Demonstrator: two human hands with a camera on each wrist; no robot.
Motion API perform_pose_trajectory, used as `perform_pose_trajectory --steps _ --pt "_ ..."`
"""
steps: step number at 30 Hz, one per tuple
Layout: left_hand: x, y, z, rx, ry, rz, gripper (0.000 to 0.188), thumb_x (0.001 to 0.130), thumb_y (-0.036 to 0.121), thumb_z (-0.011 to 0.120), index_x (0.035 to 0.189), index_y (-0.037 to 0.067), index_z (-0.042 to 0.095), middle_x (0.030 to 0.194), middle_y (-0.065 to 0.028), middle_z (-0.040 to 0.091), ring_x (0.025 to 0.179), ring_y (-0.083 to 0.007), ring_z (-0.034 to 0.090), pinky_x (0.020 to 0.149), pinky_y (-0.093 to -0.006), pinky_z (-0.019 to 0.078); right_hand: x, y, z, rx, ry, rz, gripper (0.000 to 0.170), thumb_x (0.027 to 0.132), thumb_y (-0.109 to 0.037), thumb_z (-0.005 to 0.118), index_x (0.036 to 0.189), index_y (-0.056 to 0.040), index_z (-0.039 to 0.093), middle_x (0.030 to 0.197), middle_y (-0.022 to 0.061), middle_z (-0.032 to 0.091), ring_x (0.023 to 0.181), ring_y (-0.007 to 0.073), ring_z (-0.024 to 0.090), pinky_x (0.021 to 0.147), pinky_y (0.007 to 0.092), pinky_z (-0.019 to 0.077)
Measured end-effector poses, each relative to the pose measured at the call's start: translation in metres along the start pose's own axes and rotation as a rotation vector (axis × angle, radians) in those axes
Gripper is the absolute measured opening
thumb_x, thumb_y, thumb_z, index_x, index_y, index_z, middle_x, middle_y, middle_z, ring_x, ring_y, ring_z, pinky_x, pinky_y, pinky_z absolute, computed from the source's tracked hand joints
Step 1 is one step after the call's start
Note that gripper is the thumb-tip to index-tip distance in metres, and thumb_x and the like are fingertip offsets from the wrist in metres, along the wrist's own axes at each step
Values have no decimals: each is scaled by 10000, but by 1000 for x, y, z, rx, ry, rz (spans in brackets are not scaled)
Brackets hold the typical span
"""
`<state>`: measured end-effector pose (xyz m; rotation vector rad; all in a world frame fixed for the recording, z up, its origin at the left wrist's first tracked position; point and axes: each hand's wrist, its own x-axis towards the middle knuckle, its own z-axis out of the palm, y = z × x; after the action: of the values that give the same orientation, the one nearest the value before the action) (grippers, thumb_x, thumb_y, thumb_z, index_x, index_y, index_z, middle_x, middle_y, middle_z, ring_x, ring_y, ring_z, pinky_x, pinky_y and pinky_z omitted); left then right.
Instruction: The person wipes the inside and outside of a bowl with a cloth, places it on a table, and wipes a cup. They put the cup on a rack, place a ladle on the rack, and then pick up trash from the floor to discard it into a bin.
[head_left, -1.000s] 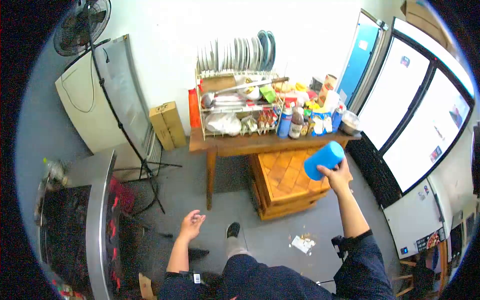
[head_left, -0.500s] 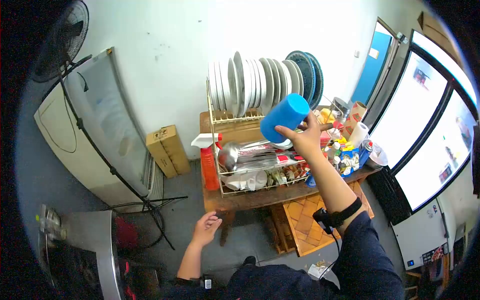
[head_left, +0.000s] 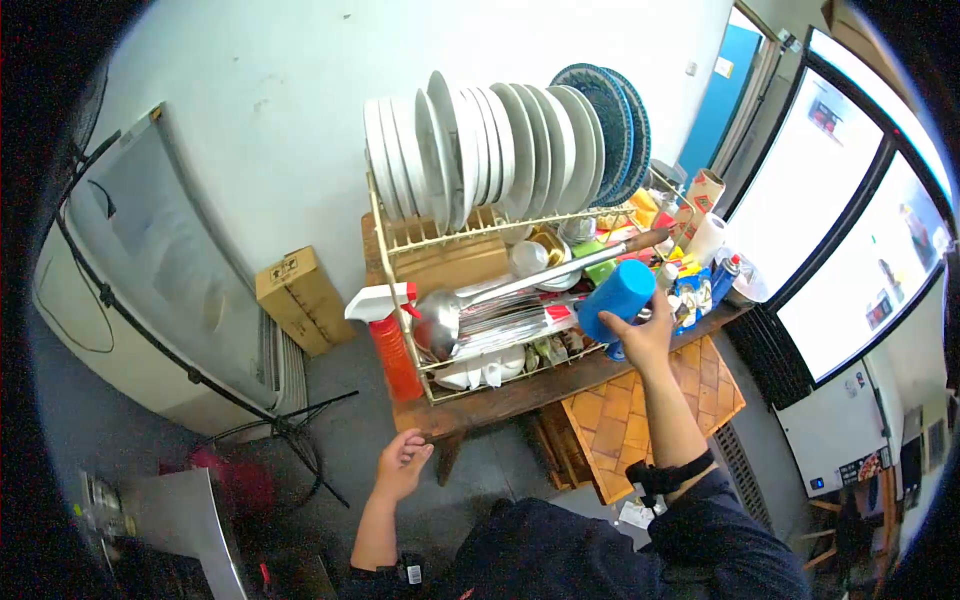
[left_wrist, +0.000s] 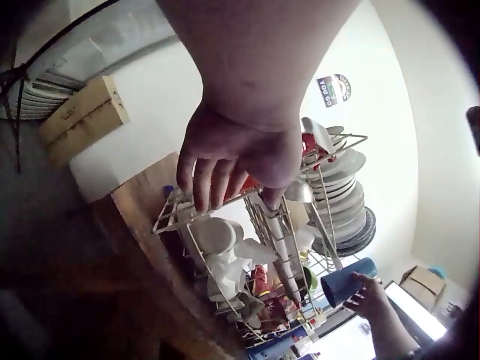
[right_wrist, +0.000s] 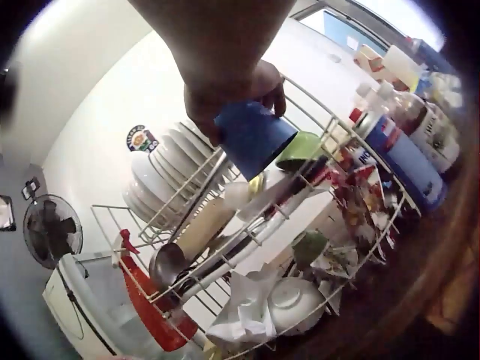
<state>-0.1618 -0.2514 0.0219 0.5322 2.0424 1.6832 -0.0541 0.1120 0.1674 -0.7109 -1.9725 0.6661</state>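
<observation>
The head view is bright and fairly sharp, its wall (head_left: 250,60) paling to near-white behind the plates (head_left: 552,140) and the lit panels (head_left: 815,150) at the right blown out by their own glow, while the lower left falls into grainy shadow and fisheye curvature bows straight edges toward a black, noisy rim. Both wrist views are dimmer and softer: the left hand (left_wrist: 244,146) is shaded against the pale wall with the floor (left_wrist: 37,187) murky, and the right hand (right_wrist: 231,84) is dark and poorly defined, bottle labels (right_wrist: 437,135) smeared, corners blackened.
</observation>
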Motion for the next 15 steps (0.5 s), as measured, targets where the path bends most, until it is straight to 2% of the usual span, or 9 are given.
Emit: perform_pose_trajectory --steps 6,8,10,11,14,15 --pt "7 3 11 55 -77 -32 384 707 163 628 1026 6 485 880 -75 559 734 -115 526 629 -225 408 -3 10 25 -79 187 171 793 490 -250 750 1131 -27 341 1081 151 408 992 271 422 837 331 347" --pt "8 2 13 46 -99 -24 387 707 160 628 1030 6 482 873 -75 559 732 -113 525 624 -223 412 -2 17 33 -61 216 140 804 492 -253 753 1126 -26 314 1058 149 386 969 273 414 833 333 349" --pt "9 0 14 66 -116 -61 392 706 164 629 1035 11 481 881 -79 555 738 -116 525 625 -224 411 -4 7 37 -39 229 162 783 490 -255 756 1102 -26 324 1031 141 391 947 266 418 825 334 356" --pt "8 1 13 76 -123 -81 394 706 166 630 1037 13 481 884 -80 553 741 -117 525 626 -225 410 -4 10 40 4 237 134 755 489 -250 762 1067 -30 329 1011 123 381 926 251 417 782 333 385" --pt "5 7 16 105 -123 -154 398 707 167 629 1044 18 478 909 -90 543 752 -118 524 625 -225 409 -13 8 45 247 123 248 748 490 -251 766 1056 -34 328 1021 119 369 935 241 410 741 327 406" --pt "6 0 16 93 -122 -127 399 707 166 630 1045 18 478 913 -92 541 756 -118 523 624 -224 408 -15 16 51 284 110 212 758 489 -251 771 1060 -32 322 1025 118 362 941 232 405 720 322 415"
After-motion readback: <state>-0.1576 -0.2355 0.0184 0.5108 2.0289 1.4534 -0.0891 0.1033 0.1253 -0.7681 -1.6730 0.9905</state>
